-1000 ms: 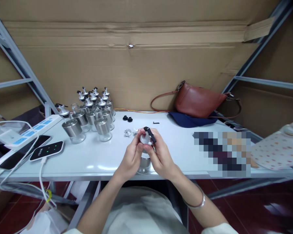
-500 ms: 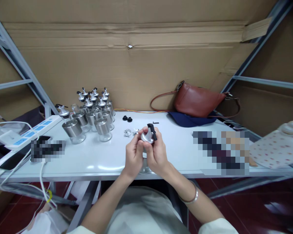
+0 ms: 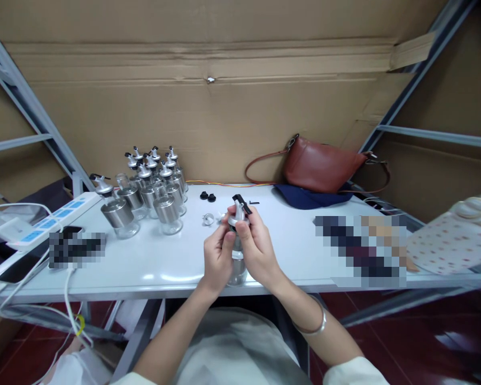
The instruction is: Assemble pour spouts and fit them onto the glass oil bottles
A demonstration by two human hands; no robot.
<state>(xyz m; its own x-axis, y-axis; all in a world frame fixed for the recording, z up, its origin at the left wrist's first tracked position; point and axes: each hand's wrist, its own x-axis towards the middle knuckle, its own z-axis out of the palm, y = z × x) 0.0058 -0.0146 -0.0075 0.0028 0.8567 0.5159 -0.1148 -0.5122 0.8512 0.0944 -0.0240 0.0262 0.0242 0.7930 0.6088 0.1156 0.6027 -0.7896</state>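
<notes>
Between my two hands is a silver pourer cap with a black flip lid on its spout, right over the neck of a glass bottle. The bottle has a steel band and stands upright close to the table's front edge. My left hand closes its fingers around the cap's left side. My right hand grips it from the right, thumb pressed to the near side. Whether the cap is seated on the bottle neck is hidden by the fingers. Just beyond my left hand lies a silver ring-shaped part.
Several similar bottles stand at the left, most with pourer caps on. Two black stoppers lie mid-table. A brown handbag rests on a navy cap at the back right. A power strip with cables runs along the left.
The pourer cap has gone from tilted toward me to more upright, with its spout higher. More of the bottle below shows between my hands. My view has shifted slightly.
</notes>
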